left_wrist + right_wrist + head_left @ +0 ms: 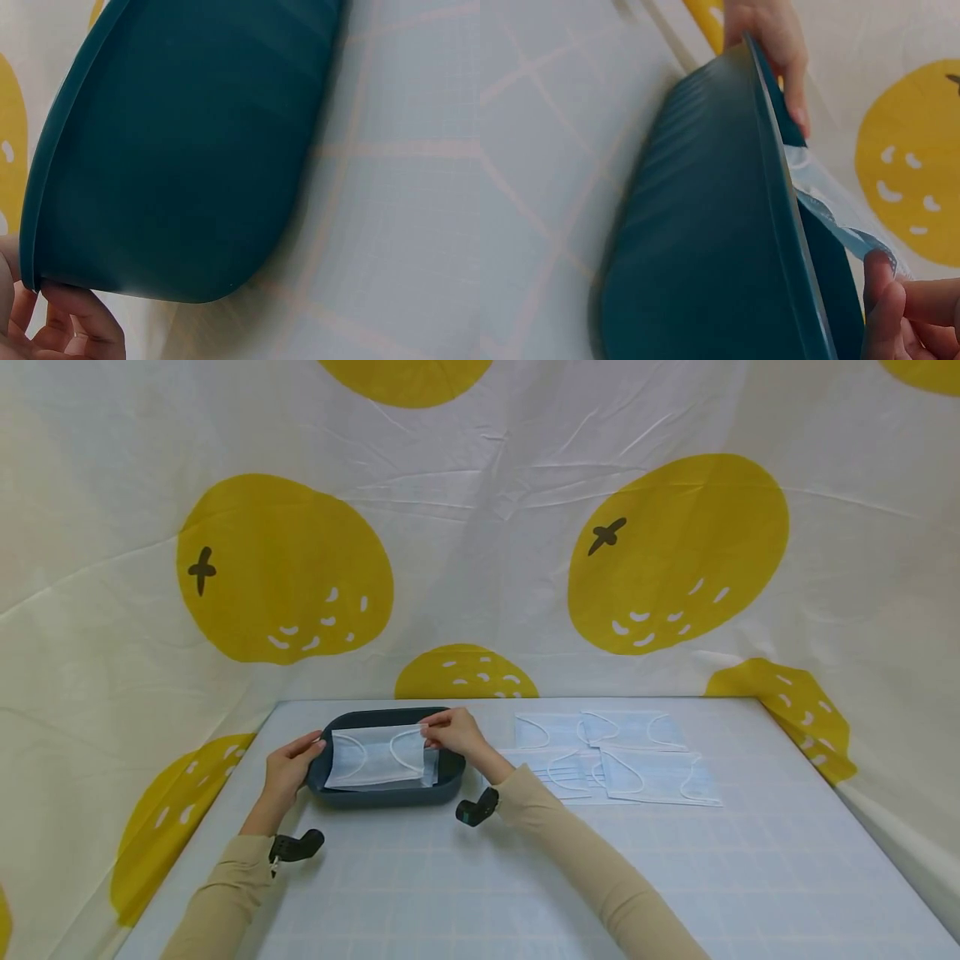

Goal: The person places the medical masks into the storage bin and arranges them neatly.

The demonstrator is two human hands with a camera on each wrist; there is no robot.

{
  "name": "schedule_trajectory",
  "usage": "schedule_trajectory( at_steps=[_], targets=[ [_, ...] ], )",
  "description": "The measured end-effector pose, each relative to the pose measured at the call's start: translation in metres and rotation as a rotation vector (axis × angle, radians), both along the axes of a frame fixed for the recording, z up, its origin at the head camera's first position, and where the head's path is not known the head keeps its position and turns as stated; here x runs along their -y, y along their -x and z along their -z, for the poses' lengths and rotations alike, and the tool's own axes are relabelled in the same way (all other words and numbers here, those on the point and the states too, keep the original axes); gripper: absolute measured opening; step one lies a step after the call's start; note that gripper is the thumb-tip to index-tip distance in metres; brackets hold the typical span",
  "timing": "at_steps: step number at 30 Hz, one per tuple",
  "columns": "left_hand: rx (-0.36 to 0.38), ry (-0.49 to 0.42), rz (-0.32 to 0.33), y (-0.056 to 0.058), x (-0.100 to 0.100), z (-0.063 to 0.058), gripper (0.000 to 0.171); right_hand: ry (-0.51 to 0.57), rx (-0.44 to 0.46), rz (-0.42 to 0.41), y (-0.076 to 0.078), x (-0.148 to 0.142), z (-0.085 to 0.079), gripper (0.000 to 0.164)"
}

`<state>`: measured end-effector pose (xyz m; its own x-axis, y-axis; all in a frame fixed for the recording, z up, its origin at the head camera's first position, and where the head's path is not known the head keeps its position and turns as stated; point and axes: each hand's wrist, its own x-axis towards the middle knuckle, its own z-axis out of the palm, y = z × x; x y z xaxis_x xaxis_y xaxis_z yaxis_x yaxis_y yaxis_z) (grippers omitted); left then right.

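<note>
A dark teal plastic basin (390, 797) with rounded corners stands on the table. At its left end my left hand (291, 768) grips the rim, thumb over the edge and fingers curled beneath, as the left wrist view shows on the basin's wall (172, 165). A pale blue face mask (378, 760) with white ear loops lies in the basin's mouth, with another blue layer showing under its right edge. Between thumb and fingertips, my right hand (456, 732) pinches the right end of this mask (847, 225), above the rim.
Several more face masks (660, 774) lie flat and overlapping on the table (480, 893) to the right of the basin, partly behind the right forearm. A white curtain (480, 560) with yellow fruit prints hangs behind and at both sides.
</note>
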<state>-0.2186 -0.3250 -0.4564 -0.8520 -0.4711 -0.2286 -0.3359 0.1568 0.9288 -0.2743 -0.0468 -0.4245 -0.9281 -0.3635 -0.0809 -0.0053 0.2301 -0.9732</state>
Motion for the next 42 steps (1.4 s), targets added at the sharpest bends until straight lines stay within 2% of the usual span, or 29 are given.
schedule_trajectory(
  at_steps=[4,10,19,23,29,33,42],
  targets=[
    [-0.009,-0.011,-0.018,-0.0003,-0.0014,0.0012,0.051,-0.011,-0.024,-0.016,-0.0015,0.0008,0.0008,0.021],
    [0.005,-0.009,-0.01,-0.0003,-0.0025,0.0012,0.049,-0.039,-0.102,-0.028,-0.0027,0.0002,0.0029,0.019],
    [0.003,0.009,-0.001,-0.0001,-0.0027,0.0005,0.049,-0.117,-0.218,0.024,-0.0032,-0.0022,0.0045,0.013],
    [0.001,0.007,-0.02,-0.0003,-0.0033,0.0014,0.049,-0.136,-0.244,0.048,-0.0036,-0.0027,0.0051,0.013],
    [0.008,0.003,0.01,-0.0005,-0.0026,0.0006,0.051,-0.161,-0.261,0.068,-0.0033,-0.003,0.0064,0.011],
    [0.014,0.013,0.006,0.0002,-0.0022,0.0004,0.051,-0.162,-0.275,0.071,-0.0029,-0.0043,0.0073,0.014],
    [0.013,0.017,-0.001,0.0003,0.0003,0.0031,0.051,-0.203,-0.376,0.083,-0.0054,-0.0086,0.0057,0.016]
  ],
)
